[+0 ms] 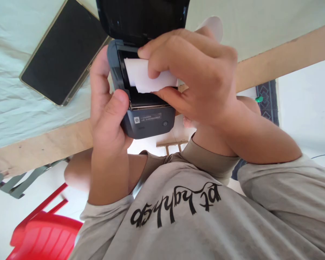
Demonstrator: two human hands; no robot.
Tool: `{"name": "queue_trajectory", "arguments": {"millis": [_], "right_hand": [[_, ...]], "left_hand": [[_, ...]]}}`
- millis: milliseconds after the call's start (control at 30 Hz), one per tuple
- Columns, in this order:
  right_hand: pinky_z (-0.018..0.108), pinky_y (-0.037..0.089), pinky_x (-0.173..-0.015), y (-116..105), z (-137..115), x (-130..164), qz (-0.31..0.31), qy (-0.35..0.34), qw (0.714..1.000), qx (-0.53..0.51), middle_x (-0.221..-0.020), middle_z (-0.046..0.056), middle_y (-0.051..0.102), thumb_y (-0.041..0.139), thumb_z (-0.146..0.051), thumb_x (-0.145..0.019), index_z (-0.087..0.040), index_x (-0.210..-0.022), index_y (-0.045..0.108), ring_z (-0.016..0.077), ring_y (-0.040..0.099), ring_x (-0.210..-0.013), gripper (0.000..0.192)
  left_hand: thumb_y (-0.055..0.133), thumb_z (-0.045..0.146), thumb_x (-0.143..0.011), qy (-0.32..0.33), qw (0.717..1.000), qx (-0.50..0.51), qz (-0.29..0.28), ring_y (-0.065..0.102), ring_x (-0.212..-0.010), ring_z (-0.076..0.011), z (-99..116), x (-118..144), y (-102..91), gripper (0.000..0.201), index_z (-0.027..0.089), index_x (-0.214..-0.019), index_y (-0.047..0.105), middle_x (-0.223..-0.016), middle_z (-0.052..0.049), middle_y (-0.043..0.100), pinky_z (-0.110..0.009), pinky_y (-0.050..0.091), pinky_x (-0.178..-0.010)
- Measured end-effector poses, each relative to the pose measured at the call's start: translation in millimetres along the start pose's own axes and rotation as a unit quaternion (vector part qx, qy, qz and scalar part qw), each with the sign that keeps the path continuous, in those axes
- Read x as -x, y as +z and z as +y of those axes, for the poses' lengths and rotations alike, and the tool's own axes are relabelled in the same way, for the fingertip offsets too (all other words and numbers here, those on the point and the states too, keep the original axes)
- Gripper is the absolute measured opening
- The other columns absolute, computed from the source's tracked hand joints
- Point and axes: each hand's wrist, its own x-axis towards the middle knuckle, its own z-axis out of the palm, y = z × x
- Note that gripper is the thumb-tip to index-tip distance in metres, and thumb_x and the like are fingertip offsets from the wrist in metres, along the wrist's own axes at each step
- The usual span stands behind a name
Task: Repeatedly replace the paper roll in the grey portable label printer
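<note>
A small dark grey label printer (148, 122) is held up close to me, its black lid (142, 16) swung open at the top. My left hand (107, 108) grips the printer's left side, thumb on its front corner. My right hand (192, 72) reaches over the open bay and pinches a white paper roll (141, 77) that sits partly inside it. The roll's right end is hidden under my fingers.
A dark tablet (63, 50) lies on a pale green cloth (11, 90) covering a wooden-edged table (43, 142). A red plastic chair (47, 234) stands at lower left. My grey printed shirt (206, 216) fills the bottom of the view.
</note>
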Motion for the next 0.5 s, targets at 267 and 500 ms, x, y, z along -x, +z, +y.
{"name": "queue_trajectory", "arguments": {"millis": [267, 500], "right_hand": [[0.029, 0.049, -0.088, 9.7, -2.7, 1.4, 0.043, 0.012, 0.998, 0.037, -0.1, -0.001, 0.072, 0.042, -0.019, -0.098, -0.019, -0.087, 0.072, 0.0115, 0.066, -0.094, 0.032], [0.031, 0.049, -0.088, 5.3, 0.9, 3.8, 0.047, -0.018, 0.999, 0.004, -0.09, -0.002, 0.068, 0.049, -0.017, -0.095, -0.019, -0.088, 0.069, 0.0121, 0.067, -0.088, 0.021]], "left_hand": [[0.077, 0.056, -0.088, -0.052, 0.998, -0.036, -0.01, 0.06, -0.14, -0.0269, 28.0, 4.8, 16.4, 0.063, 0.022, -0.139, 0.059, -0.131, -0.002, 0.066, -0.049, 0.036, -0.135], [0.076, 0.048, -0.09, -0.152, 0.985, -0.065, 0.053, 0.048, -0.153, -0.0292, 66.7, 13.8, 44.9, 0.058, 0.025, -0.14, 0.055, -0.138, -0.002, 0.06, -0.053, 0.02, -0.142]]}}
